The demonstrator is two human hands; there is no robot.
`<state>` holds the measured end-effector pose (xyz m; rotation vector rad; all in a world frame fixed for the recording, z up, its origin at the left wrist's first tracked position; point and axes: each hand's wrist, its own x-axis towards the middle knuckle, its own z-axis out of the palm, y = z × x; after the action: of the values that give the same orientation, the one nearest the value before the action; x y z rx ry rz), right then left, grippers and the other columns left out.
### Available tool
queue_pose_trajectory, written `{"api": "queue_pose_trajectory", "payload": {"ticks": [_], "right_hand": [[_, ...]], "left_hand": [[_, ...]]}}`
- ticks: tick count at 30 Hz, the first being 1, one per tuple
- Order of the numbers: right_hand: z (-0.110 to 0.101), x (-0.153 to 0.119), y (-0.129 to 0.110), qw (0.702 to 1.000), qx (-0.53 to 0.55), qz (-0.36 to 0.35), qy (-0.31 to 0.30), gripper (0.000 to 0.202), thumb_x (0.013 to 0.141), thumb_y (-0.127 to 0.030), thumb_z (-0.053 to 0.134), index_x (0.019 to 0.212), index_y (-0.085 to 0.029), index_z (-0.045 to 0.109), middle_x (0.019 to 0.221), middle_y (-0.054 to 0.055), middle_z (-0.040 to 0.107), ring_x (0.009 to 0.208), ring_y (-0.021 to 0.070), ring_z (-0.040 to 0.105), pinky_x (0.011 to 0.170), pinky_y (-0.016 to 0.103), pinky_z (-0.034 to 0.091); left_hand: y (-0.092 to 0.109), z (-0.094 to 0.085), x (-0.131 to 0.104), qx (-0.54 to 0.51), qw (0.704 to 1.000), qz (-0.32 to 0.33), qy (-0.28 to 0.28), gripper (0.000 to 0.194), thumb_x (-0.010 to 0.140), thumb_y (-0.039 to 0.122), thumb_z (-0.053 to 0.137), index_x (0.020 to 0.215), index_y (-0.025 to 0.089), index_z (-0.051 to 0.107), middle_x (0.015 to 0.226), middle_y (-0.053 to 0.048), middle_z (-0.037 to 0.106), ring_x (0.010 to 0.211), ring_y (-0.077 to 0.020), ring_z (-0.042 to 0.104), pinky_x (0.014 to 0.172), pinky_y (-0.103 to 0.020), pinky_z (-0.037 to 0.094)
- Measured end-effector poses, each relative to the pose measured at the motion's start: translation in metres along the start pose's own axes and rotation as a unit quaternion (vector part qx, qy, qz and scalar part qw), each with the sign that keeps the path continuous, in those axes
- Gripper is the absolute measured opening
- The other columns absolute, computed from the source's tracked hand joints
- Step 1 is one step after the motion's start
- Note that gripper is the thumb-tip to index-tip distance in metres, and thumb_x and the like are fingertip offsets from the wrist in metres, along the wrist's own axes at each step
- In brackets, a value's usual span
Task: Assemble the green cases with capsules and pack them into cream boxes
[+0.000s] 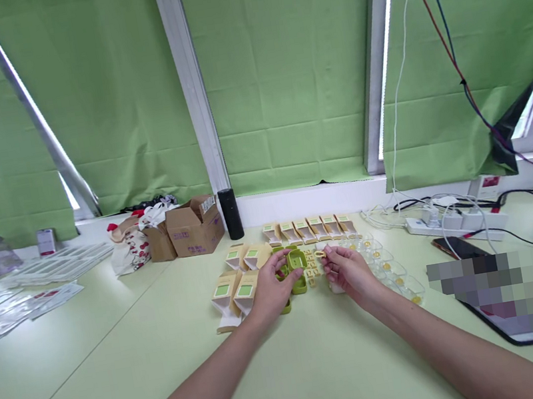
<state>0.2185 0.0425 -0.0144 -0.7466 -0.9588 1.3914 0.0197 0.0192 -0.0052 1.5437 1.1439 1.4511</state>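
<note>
Around the small olive-green case (297,259), my left hand (276,284) has its thumb and fingers closed at the case's left side. More green cases (299,285) lie beneath and beside that hand, partly covered by it. My right hand (347,269) pinches a small yellow loop-shaped piece (320,253) between thumb and fingertips, just right of the green case. Between the hands, several small yellow pieces (312,264) are laid out in columns. A white item (336,287) is partly hidden under my right hand.
Folded cream cartons (245,290) stand left of my left hand, and more cartons (317,227) form a row behind. Clear cups (395,268) with yellow contents line the right. Farther out are a cardboard box (195,227), a black cylinder (231,214), a power strip (457,225) and cables.
</note>
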Motion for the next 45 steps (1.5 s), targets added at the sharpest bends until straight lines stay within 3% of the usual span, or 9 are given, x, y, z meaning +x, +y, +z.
{"api": "queue_pose_trajectory", "payload": {"ticks": [6, 10, 18, 23, 26, 32, 37, 39, 45], "right_hand": [[0.001, -0.002, -0.003, 0.999, -0.028, -0.031, -0.014, 0.053, 0.062, -0.06, 0.097, 0.086, -0.019, 0.073, 0.075, 0.003, 0.072, 0.061, 0.0158, 0.065, 0.051, 0.027, 0.051], [0.004, -0.005, -0.006, 0.994, -0.069, -0.083, -0.025, 0.05, 0.063, -0.056, 0.096, 0.091, -0.02, 0.075, 0.077, 0.003, 0.074, 0.068, 0.0191, 0.069, 0.056, 0.031, 0.057], [0.01, -0.011, -0.009, 0.981, -0.103, -0.161, -0.034, 0.036, 0.073, -0.048, 0.09, 0.091, -0.022, 0.073, 0.074, 0.002, 0.071, 0.064, 0.018, 0.066, 0.059, 0.032, 0.056], [0.011, -0.018, -0.007, 0.96, -0.18, -0.213, -0.028, 0.021, 0.081, -0.038, 0.083, 0.091, -0.023, 0.072, 0.073, 0.0, 0.067, 0.061, 0.0153, 0.06, 0.058, 0.029, 0.052], [0.01, -0.022, -0.007, 0.926, -0.256, -0.276, -0.035, 0.014, 0.089, -0.033, 0.075, 0.098, -0.023, 0.074, 0.077, 0.002, 0.07, 0.07, 0.0179, 0.065, 0.066, 0.031, 0.054], [0.006, -0.024, -0.009, 0.831, -0.379, -0.404, -0.051, 0.014, 0.1, -0.023, 0.063, 0.108, -0.024, 0.075, 0.088, 0.004, 0.074, 0.072, 0.0186, 0.066, 0.068, 0.033, 0.055], [0.002, -0.021, -0.006, 0.73, -0.472, -0.493, -0.045, 0.017, 0.103, -0.018, 0.059, 0.109, -0.024, 0.073, 0.101, 0.008, 0.074, 0.091, 0.0244, 0.07, 0.077, 0.038, 0.056], [0.001, -0.021, -0.005, 0.696, -0.502, -0.513, -0.032, 0.015, 0.102, -0.018, 0.06, 0.107, -0.023, 0.074, 0.102, 0.009, 0.072, 0.09, 0.0244, 0.067, 0.076, 0.038, 0.054], [0.001, -0.021, -0.003, 0.646, -0.548, -0.531, -0.027, 0.014, 0.102, -0.017, 0.06, 0.105, -0.02, 0.073, 0.097, 0.009, 0.066, 0.086, 0.0236, 0.06, 0.071, 0.036, 0.047]], "left_hand": [[-0.001, 0.0, 0.0, -0.003, 1.0, 0.002, -0.007, 0.055, 0.074, 0.029, 0.09, 0.126, 0.025, 0.074, 0.128, -0.01, 0.078, 0.135, -0.0347, 0.064, 0.098, -0.039, 0.054], [0.002, -0.001, -0.001, 0.028, 0.999, 0.018, 0.003, 0.049, 0.078, 0.03, 0.087, 0.125, 0.026, 0.075, 0.128, -0.009, 0.078, 0.124, -0.0311, 0.069, 0.094, -0.038, 0.054], [0.002, 0.0, 0.0, 0.03, 0.998, 0.041, 0.021, 0.045, 0.077, 0.025, 0.087, 0.121, 0.029, 0.078, 0.124, -0.006, 0.078, 0.114, -0.0275, 0.071, 0.096, -0.038, 0.054], [0.002, 0.0, -0.002, 0.052, 0.997, 0.047, 0.011, 0.047, 0.079, 0.027, 0.084, 0.125, 0.026, 0.077, 0.127, -0.008, 0.076, 0.114, -0.0278, 0.069, 0.099, -0.041, 0.054], [0.003, 0.0, -0.006, 0.074, 0.996, 0.042, 0.005, 0.048, 0.082, 0.03, 0.082, 0.129, 0.027, 0.075, 0.131, -0.009, 0.074, 0.111, -0.0263, 0.067, 0.099, -0.04, 0.054], [0.004, 0.001, -0.011, 0.098, 0.994, 0.054, -0.002, 0.05, 0.082, 0.028, 0.083, 0.131, 0.029, 0.074, 0.132, -0.008, 0.071, 0.11, -0.0243, 0.065, 0.099, -0.04, 0.054], [0.006, 0.002, -0.013, 0.108, 0.991, 0.079, -0.018, 0.047, 0.082, 0.025, 0.083, 0.128, 0.031, 0.075, 0.128, -0.006, 0.071, 0.11, -0.024, 0.065, 0.1, -0.04, 0.054], [0.007, 0.003, -0.013, 0.108, 0.99, 0.085, -0.026, 0.047, 0.083, 0.023, 0.083, 0.128, 0.031, 0.075, 0.128, -0.006, 0.07, 0.111, -0.0238, 0.065, 0.102, -0.041, 0.053], [0.011, 0.006, -0.017, 0.086, 0.991, 0.093, -0.042, 0.046, 0.081, 0.018, 0.082, 0.126, 0.031, 0.075, 0.127, -0.005, 0.066, 0.118, -0.024, 0.064, 0.105, -0.04, 0.053]]}}
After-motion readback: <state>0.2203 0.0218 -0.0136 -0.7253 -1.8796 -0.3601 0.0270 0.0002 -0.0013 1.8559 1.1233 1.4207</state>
